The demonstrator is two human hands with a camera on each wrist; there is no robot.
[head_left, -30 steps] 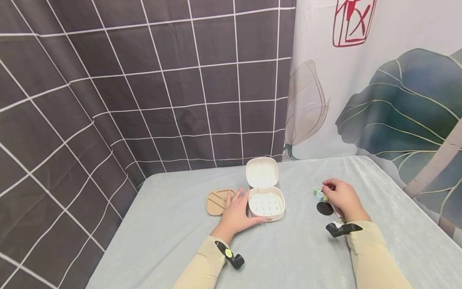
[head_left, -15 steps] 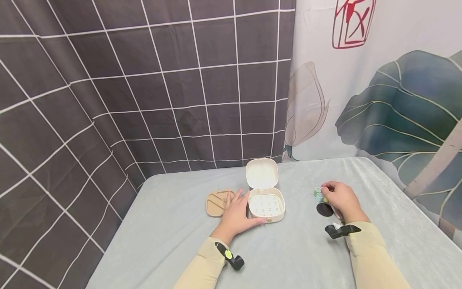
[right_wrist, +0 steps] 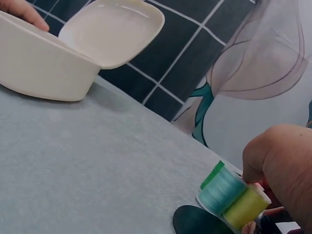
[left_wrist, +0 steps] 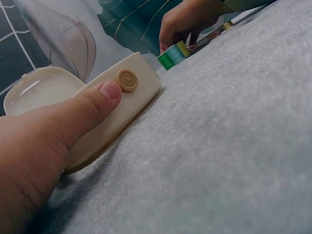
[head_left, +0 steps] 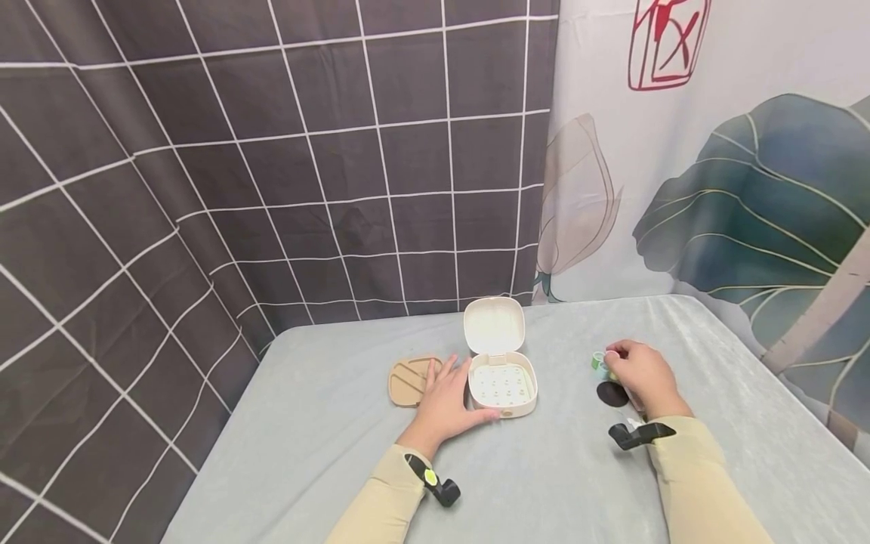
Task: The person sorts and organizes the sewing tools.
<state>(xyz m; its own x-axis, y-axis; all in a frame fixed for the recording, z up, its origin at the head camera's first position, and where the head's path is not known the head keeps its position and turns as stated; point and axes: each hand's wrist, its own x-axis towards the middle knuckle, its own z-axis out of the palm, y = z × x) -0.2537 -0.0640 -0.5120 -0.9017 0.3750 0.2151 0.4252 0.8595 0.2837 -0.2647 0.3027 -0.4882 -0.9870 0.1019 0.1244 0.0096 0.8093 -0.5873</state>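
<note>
A cream sewing box (head_left: 503, 410) stands with its lid (head_left: 494, 325) raised and a white dotted insert (head_left: 501, 384) inside. My left hand (head_left: 445, 404) holds it at the left side, thumb on the front beside the round tan button (left_wrist: 127, 81). Several thread spools, among them a teal spool (right_wrist: 222, 190), a yellow-green spool (right_wrist: 247, 207) and a green spool (head_left: 597, 360), stand together at the right. My right hand (head_left: 646, 374) has its fingers curled down among them, pinching at a spool; its fingertips are mostly hidden.
A tan divided tray (head_left: 406, 383) lies left of the box, partly under my left fingers. A dark round disc (head_left: 612, 394) lies in front of the spools, and small items lie partly under my right hand. Grey cloth covers the table (head_left: 544, 483); curtains hang behind.
My right hand has shifted slightly to the left at the spools. My left hand and the box have stayed in place.
</note>
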